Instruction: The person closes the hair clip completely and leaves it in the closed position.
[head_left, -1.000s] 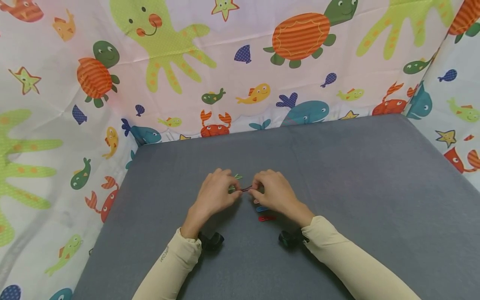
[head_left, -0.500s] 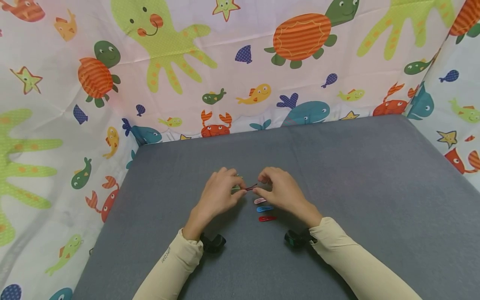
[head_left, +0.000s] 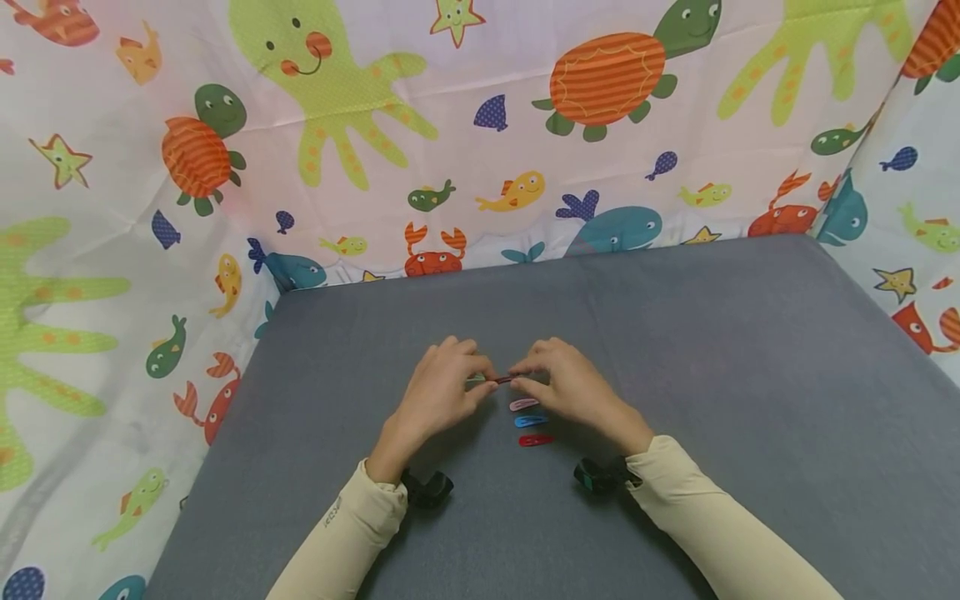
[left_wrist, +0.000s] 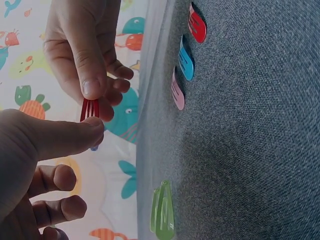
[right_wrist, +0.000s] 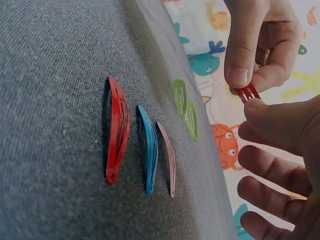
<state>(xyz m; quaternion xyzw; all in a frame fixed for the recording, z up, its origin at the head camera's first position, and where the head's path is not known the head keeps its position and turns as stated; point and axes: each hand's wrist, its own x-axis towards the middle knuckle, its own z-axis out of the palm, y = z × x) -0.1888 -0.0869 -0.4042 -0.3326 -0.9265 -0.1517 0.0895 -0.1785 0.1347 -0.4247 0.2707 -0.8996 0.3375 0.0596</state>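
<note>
A dark red snap hair clip (head_left: 505,380) is held level between the two hands, above the grey cloth. My left hand (head_left: 438,383) pinches one end with thumb and forefinger, its other fingers loosely bent in the left wrist view. The opposite end is pinched by my right hand (head_left: 573,383). Only the slotted middle of the red clip (right_wrist: 247,93) shows between the fingertips. Below the right hand lie a pink clip (head_left: 524,404), a blue clip (head_left: 531,422) and a bright red clip (head_left: 535,440) in a column. Two green clips (left_wrist: 165,215) lie together, mostly hidden behind my left hand in the head view.
The grey cloth-covered table (head_left: 712,375) spreads around the hands. A white curtain (head_left: 480,158) printed with sea animals borders its back and sides. Black camera mounts (head_left: 431,490) sit at both wrists, close over the cloth.
The right fingers opened off the held clip, whose prongs stood spread, then came together on its end. Both hands shifted slightly right, and the pink, blue and red clips came into fuller view.
</note>
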